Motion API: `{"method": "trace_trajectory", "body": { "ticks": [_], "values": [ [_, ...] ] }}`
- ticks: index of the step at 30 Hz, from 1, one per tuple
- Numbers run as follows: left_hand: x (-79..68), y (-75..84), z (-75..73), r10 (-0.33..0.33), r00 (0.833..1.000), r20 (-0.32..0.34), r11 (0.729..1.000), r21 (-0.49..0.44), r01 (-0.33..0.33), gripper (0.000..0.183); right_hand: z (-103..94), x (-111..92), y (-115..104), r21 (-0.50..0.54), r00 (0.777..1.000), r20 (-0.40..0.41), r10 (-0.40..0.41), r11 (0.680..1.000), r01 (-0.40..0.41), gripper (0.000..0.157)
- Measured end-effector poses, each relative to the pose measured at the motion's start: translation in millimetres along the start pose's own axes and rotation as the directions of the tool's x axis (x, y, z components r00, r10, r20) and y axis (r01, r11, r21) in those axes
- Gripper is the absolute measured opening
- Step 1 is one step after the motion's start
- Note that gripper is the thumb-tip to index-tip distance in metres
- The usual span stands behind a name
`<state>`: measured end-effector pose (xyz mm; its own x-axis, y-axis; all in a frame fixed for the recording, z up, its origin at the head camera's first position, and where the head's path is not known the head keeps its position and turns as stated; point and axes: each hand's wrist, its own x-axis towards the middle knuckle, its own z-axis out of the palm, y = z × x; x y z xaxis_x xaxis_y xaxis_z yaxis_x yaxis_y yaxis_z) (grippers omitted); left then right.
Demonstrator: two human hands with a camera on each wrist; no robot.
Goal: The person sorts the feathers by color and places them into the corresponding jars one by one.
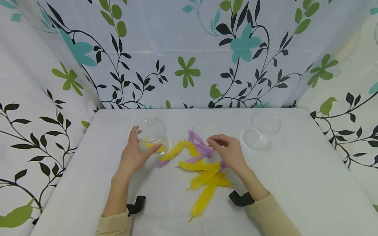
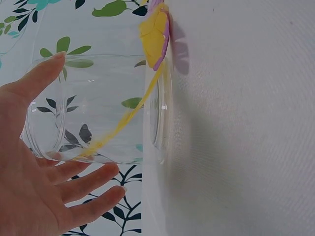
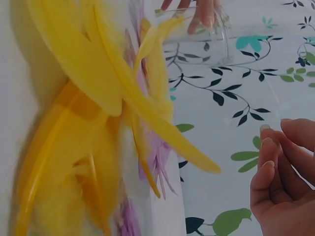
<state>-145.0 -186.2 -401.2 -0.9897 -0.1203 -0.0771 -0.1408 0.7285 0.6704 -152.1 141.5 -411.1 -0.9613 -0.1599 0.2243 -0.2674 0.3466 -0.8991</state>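
My left hand (image 1: 134, 152) holds a clear glass jar (image 1: 152, 129), thumb on one side and fingers on the other. A yellow feather (image 2: 115, 130) leans inside the jar. My right hand (image 1: 228, 150) hovers over the right side of a feather pile, its fingers curled and the thumb close to the fingertips. In the right wrist view, nothing shows between those fingertips. Beneath and beside it lie purple feathers (image 1: 200, 144) and several yellow feathers (image 1: 203, 200), spread over the middle of the table.
A clear round glass container (image 1: 254, 139) stands at the right rear of the white table (image 1: 295, 183), with a clear round rim (image 1: 266, 123) beside it. Patterned curtains (image 1: 189, 39) enclose the back and sides. A dark wrist mount (image 1: 137, 205) sits on each forearm.
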Motion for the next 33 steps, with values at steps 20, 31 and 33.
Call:
{"method": "trace_trajectory", "body": {
  "ticks": [20, 31, 33],
  "values": [
    [0.9, 0.6, -2.5, 0.0, 1.0, -0.001, 1.0, -0.005, 0.0, 0.112, -41.3, -37.7, 35.8, -0.09, 0.989, 0.006, 0.151, 0.985, -0.15, 0.024],
    [-0.3, 2.0, -3.5, -0.012, 1.0, 0.015, 1.0, -0.011, 0.012, 0.114, -36.3, -40.5, 46.8, -0.117, 0.973, 0.128, 0.193, 0.977, -0.179, 0.02],
    [-0.1, 2.7, -3.8, -0.01, 1.0, 0.015, 1.0, -0.008, 0.01, 0.114, -35.4, -40.5, 47.3, -0.134, 0.967, 0.146, 0.209, 0.973, -0.19, 0.02]
  ]
}}
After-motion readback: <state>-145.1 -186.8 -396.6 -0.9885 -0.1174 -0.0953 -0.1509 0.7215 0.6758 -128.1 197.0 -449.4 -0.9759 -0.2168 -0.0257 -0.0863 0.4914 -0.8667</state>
